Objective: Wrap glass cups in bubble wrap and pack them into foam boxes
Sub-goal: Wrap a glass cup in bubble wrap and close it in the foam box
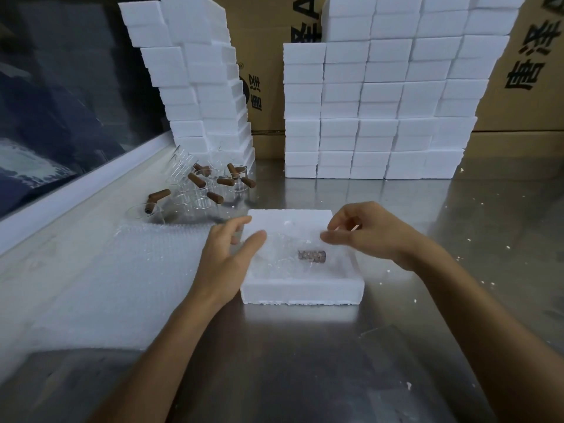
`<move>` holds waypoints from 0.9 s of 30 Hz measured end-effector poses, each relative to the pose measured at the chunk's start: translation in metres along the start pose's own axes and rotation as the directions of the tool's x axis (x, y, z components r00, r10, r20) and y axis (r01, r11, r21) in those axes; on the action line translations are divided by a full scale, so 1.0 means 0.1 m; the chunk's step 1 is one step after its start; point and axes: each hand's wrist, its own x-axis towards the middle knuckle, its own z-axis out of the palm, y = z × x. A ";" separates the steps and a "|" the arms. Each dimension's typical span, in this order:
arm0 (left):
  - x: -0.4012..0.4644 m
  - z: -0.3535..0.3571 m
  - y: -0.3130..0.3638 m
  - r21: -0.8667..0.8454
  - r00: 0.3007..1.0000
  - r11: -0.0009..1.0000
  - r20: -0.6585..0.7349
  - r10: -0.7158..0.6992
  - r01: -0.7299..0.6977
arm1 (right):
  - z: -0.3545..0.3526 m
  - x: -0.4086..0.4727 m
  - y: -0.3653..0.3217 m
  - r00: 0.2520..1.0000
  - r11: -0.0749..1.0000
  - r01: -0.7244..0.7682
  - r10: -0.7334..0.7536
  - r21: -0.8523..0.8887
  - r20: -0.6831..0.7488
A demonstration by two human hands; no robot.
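Wrapped cup (300,254) in foam box (302,290) blurred (only handle distinct).

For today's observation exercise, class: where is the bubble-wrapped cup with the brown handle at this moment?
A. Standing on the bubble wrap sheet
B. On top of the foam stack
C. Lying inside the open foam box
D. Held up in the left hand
C: the wrapped cup lies in the hollow of the open foam box, its brown handle showing through the wrap, while the left hand and right hand hover beside it, holding nothing.
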 end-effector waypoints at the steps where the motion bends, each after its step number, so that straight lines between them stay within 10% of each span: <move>1: 0.01 0.00 -0.01 -0.031 0.999 0.999 -0.010 -0.044 0.044 | 0.00 0.02 0.03 0.998 0.998 -0.021 0.024 0.058 -0.054; 9: 0.02 0.02 -0.06 -0.171 0.989 0.974 0.051 -0.142 0.149 | 0.14 0.13 0.20 0.978 0.936 -0.182 0.205 0.301 -0.046; 19: -0.03 -0.08 0.25 -0.361 0.961 0.906 -0.239 0.141 -0.222 | -0.09 0.10 -0.06 0.914 0.887 0.088 0.109 0.453 -0.391; 27: -0.05 -0.05 0.25 -0.348 0.959 0.918 -0.265 0.098 -0.189 | -0.09 0.00 -0.10 0.955 0.909 -0.032 0.151 0.416 -0.255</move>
